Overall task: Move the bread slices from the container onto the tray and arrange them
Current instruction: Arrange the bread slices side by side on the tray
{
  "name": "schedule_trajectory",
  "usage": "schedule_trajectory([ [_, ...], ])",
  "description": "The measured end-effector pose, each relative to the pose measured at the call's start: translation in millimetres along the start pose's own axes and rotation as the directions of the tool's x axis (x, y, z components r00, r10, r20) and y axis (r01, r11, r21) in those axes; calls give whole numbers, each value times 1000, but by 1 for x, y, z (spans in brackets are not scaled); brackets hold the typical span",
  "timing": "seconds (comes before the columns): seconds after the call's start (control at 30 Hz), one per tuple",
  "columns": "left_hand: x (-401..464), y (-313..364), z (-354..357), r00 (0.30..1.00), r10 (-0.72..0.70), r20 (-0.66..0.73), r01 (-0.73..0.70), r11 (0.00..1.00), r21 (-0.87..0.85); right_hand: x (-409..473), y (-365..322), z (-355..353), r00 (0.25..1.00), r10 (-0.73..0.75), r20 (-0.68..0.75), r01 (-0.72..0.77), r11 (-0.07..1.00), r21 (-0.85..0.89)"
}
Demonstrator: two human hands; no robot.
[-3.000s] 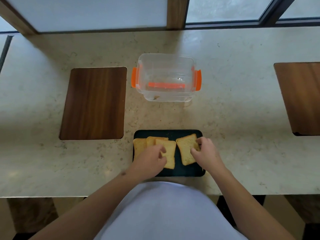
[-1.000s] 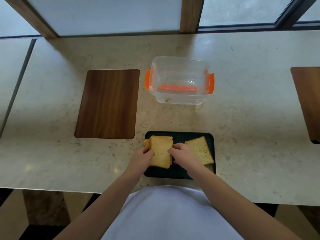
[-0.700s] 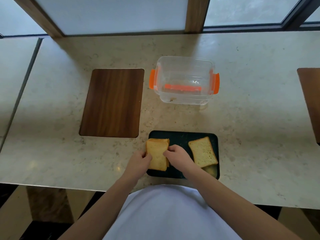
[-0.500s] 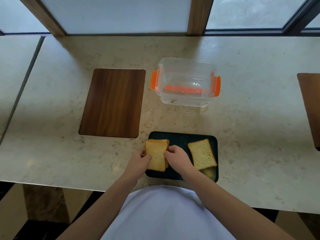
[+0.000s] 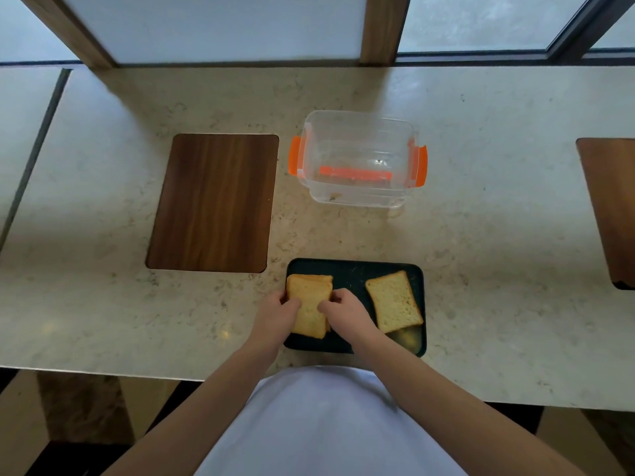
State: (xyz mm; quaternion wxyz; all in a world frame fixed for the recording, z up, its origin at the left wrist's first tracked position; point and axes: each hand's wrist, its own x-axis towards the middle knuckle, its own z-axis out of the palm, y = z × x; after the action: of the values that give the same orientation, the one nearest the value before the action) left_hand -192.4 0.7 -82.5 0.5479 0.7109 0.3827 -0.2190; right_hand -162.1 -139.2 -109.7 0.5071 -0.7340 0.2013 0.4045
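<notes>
A dark tray [image 5: 354, 269] lies near the counter's front edge. On its left half sits a stack of bread slices [image 5: 309, 297], squared up one on another. My left hand [image 5: 276, 316] grips the stack's left side and my right hand [image 5: 345, 312] grips its right side. A single bread slice [image 5: 393, 300] lies flat and slightly turned on the tray's right half, apart from both hands. Behind the tray stands the clear plastic container [image 5: 357, 125] with orange latches; it holds only crumbs.
A dark wooden inlay [image 5: 213, 201] is set in the counter left of the container. Another wooden inlay [image 5: 611, 207] shows at the right edge. The pale stone counter [image 5: 498, 252] runs to a window wall behind. The counter's front edge is just below the tray.
Three seconds ago the left slices lay fanned out and each hand touched a different slice. Both hands have since gathered the left slices into one neat stack; the right slice stays put.
</notes>
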Motion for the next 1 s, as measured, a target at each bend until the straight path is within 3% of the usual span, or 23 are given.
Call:
schedule_trajectory([
  [0.2, 2, -8, 0, 998, 34, -57, -29, 996, 88, 2, 1, 0, 999, -51, 13, 51, 998, -48],
  [0.27, 0, -11, -1, 996, 61, -67, -48, 982, 185, 0, -2, -2, 997, -78, 21, 80, 991, -106],
  [0.37, -5, -10, -1, 924, 359, -132, -255, 835, 487, -4, -6, -21, 962, -266, -62, 232, 914, -333],
  [0.4, -10, -5, 5, 892, 435, -125, -322, 805, 499, -4, -7, -32, 928, -360, -92, 291, 859, -422],
  [0.43, -18, 2, 14, 908, 407, -96, -332, 841, 426, -2, -9, -45, 896, -432, -105, 329, 803, -497],
  [0.47, -28, 12, 27, 962, 272, -39, -253, 932, 261, 1, -9, -60, 873, -477, -105, 343, 753, -562],
  [0.5, -36, 21, 42, 994, 73, 85, -77, 996, 38, 5, -10, -75, 859, -503, -91, 342, 697, -630],
  [0.53, -43, 29, 58, 960, -100, 261, 148, 974, -173, 9, -11, -90, 854, -516, -58, 336, 634, -696],
  [0.6, -49, 41, 84, 816, -231, 531, 464, 809, -361, 17, -11, -115, 860, -510, 7, 318, 525, -790],
  [0.67, -50, 49, 101, 726, -319, 609, 636, 649, -418, 21, -11, -130, 862, -505, 49, 296, 422, -857],
  [0.8, -48, 48, 125, 649, -420, 635, 749, 498, -436, 25, -9, -141, 865, -480, 143, 302, 272, -914],
  [0.87, -43, 42, 134, 633, -435, 640, 767, 462, -444, 26, -8, -144, 862, -485, 144, 298, 256, -920],
  [1.0, -33, 32, 138, 671, -456, 585, 740, 452, -497, 25, -4, -145, 871, -473, 132, 298, 296, -908],
])
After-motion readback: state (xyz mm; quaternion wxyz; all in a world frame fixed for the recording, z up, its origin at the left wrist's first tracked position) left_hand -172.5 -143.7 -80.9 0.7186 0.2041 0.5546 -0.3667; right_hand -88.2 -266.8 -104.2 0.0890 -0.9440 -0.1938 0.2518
